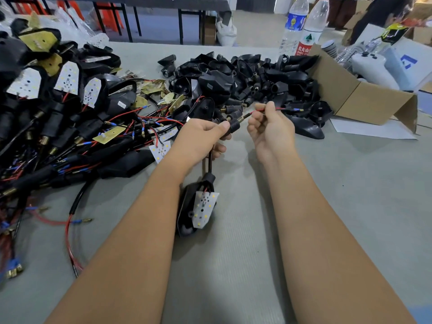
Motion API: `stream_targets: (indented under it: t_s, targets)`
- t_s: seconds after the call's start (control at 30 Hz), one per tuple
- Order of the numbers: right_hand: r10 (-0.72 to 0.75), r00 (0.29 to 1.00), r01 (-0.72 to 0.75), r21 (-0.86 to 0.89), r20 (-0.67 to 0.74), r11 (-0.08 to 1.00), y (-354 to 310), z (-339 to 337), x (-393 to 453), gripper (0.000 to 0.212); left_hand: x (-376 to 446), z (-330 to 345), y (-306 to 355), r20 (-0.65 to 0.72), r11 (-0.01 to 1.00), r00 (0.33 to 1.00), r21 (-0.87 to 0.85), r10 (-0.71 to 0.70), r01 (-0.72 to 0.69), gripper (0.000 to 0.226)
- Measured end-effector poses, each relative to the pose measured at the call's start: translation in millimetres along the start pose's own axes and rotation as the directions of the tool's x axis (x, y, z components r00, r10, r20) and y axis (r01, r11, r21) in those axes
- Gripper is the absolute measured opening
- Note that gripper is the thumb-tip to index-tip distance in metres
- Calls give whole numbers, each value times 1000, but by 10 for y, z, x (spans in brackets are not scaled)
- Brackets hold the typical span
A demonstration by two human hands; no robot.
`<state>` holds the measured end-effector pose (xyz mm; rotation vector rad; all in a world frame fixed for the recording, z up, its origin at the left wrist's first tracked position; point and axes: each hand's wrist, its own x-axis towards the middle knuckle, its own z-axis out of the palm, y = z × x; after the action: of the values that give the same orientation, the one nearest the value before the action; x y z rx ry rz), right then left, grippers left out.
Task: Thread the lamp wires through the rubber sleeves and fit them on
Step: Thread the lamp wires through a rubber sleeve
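My left hand (201, 134) grips a black rubber sleeve (234, 125) with a threaded brass end, held above the grey table. The lamp's wires run through the sleeve. My right hand (268, 127) pinches the red wire (278, 109) where it comes out past the brass end; the wire's blue-capped terminal (297, 110) points right. Below my left hand the lamp (198, 206) hangs by its black cable, a black housing with a white LED board.
A heap of wired lamps (58, 113) covers the table's left side. Loose black sleeves and housings (245, 78) are piled at the back. An open cardboard box (364, 94) stands at the right, two water bottles (301, 26) behind it.
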<state>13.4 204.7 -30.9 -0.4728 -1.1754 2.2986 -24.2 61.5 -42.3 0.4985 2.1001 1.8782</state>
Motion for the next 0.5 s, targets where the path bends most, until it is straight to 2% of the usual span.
stream_targets:
  t_s: [0.13, 0.2, 0.27, 0.37, 0.5]
  targets:
    - [-66, 997, 71, 182, -32, 981, -11, 9, 8, 32, -15, -29, 49, 74, 998, 996, -18, -50, 52, 30]
    - [-109, 993, 114, 224, -36, 968, 3, 26, 9, 31, -23, -34, 86, 121, 993, 989, -66, -87, 96, 36]
    - [-128, 991, 135, 236, -44, 962, 12, 34, 9, 27, -21, -49, 98, 132, 996, 988, -14, -84, 87, 39]
    - [-69, 997, 73, 170, -27, 983, 6, 31, 10, 20, -3, -74, 76, 81, 991, 997, 133, -20, 9, 39]
    - [69, 989, -60, -73, 129, 996, 54, 57, -21, 19, -3, -74, 67, 67, 989, 998, 146, 2, -11, 39]
